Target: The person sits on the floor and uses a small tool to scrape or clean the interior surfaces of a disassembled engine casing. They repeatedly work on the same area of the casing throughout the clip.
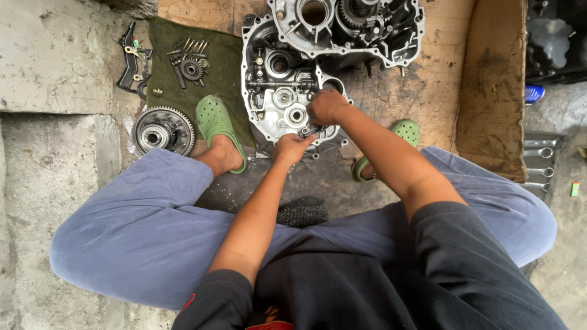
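- We see a grey metal engine case half (281, 98) lying flat on a sheet of brown cardboard (440, 79), just ahead of our knees, between our two green clogs (215, 122).
- Its open face is turned up: a pale cast wall with bolt ears round the rim, and inside it several round bearing seats, a thin shaft lying across, and darker oily pockets.
- A second case half (348, 24) with gears in it lies touching its far edge, partly over it.
- Our left hand (292, 146) is at the near rim of the case, fingers curled narrowly round a small dark metal part (310, 130); we cannot tell what kind of part it is.
- Our right hand (327, 107) rests on the case just above, fingers bent down on the same spot; whether it grips anything we cannot tell.
- To the left, a green cloth (171, 79) carries bolts and a small gear (192, 68).
- A large toothed wheel (162, 130) lies on the concrete beside the left clog.
- A row of spanners (541, 165) lies at the right edge.
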